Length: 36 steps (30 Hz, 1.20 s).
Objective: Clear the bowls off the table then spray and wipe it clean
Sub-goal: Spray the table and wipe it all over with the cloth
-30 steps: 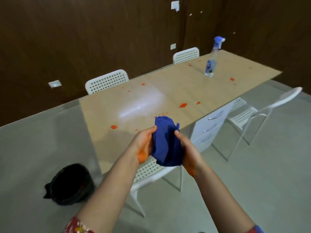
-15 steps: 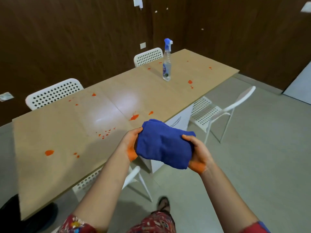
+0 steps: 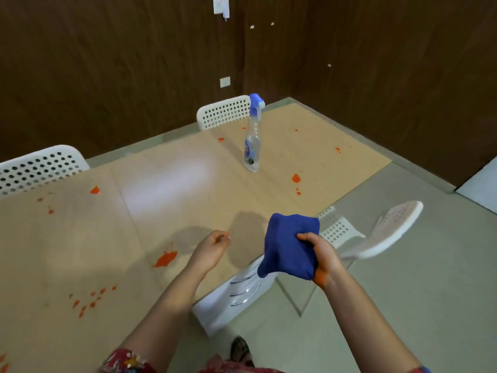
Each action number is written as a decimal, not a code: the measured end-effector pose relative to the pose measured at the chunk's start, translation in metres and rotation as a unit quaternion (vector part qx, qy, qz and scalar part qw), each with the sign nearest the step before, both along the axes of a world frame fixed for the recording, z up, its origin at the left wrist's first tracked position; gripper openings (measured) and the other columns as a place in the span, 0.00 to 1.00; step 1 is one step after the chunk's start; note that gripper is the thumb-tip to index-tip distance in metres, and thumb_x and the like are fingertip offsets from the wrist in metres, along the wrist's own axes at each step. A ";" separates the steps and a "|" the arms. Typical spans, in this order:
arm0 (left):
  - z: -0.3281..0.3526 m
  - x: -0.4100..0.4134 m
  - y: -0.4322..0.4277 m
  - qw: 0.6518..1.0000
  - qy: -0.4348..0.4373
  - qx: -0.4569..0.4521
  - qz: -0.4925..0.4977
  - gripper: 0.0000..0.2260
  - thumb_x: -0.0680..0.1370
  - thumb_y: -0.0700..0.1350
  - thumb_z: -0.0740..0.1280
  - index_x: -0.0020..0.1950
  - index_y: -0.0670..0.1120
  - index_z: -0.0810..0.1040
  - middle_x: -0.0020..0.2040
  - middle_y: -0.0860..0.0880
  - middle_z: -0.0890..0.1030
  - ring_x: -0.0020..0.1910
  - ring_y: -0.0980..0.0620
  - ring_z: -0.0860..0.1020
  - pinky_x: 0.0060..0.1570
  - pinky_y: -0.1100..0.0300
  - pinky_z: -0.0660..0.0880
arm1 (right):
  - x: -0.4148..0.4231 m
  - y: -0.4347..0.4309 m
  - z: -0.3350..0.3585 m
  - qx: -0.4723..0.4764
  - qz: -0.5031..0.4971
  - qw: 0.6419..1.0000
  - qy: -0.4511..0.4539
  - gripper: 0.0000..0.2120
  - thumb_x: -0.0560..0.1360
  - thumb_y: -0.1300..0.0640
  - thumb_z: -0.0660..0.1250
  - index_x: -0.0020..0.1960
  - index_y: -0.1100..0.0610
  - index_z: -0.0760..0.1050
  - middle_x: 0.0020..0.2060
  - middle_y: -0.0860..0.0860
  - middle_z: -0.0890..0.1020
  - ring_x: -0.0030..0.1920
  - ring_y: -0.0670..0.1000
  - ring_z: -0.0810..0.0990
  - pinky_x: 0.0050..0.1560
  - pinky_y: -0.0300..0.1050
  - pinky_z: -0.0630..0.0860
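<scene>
A long wooden table (image 3: 188, 211) carries several orange stains, the largest one (image 3: 165, 259) near its front edge. A clear spray bottle (image 3: 252, 141) with a blue trigger stands upright toward the far end. My right hand (image 3: 318, 254) grips a folded blue cloth (image 3: 289, 244) just off the table's right edge. My left hand (image 3: 212, 247) hovers over the table beside the cloth, fingers loosely curled and holding nothing. No bowls are in view.
Two white perforated chairs (image 3: 223, 111) (image 3: 37, 165) stand behind the table. Another white chair (image 3: 376, 232) sits on the right, close to my right hand. A white drawer unit (image 3: 236, 294) is under the table. Dark wood walls surround the grey floor.
My left hand has let go of the blue cloth, which now stays in my right hand alone. I have stepped closer and the view has swung toward the table's far end.
</scene>
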<state>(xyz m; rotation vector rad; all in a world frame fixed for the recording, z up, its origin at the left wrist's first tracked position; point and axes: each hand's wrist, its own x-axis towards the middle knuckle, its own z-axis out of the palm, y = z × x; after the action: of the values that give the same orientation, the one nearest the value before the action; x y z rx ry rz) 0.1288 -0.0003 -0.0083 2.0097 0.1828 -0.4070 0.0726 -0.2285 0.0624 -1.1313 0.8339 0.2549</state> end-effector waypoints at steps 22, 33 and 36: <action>-0.019 0.166 -0.019 0.951 0.017 0.103 0.293 0.16 0.81 0.43 0.60 0.69 0.45 0.72 0.66 0.47 0.76 0.65 0.48 0.74 0.60 0.57 0.69 | 0.285 -0.005 -0.105 -0.415 0.735 0.426 -0.325 0.25 0.75 0.64 0.61 0.69 0.47 0.72 0.72 0.43 0.68 0.74 0.47 0.63 0.71 0.45 0.63; -0.007 0.241 -0.052 0.975 0.001 0.132 0.179 0.20 0.81 0.47 0.62 0.73 0.48 0.67 0.71 0.51 0.70 0.69 0.50 0.69 0.65 0.57 0.66 | 0.392 -0.024 0.007 -0.184 0.353 0.801 -0.447 0.35 0.69 0.58 0.71 0.72 0.51 0.61 0.68 0.45 0.69 0.67 0.43 0.70 0.63 0.37 0.71; 0.000 0.263 -0.058 0.982 0.017 0.120 0.147 0.21 0.81 0.47 0.61 0.74 0.48 0.66 0.73 0.50 0.67 0.70 0.50 0.68 0.66 0.58 0.65 | 0.413 -0.026 0.026 -0.123 0.482 0.762 -0.415 0.38 0.71 0.59 0.73 0.75 0.45 0.58 0.68 0.44 0.72 0.68 0.45 0.71 0.66 0.47 0.72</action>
<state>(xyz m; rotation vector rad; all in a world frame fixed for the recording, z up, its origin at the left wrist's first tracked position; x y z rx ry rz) 0.3922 -0.0579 -0.0085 2.1684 0.5656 -0.2389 0.4852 -0.2548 0.0881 -1.6619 -0.5952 0.4392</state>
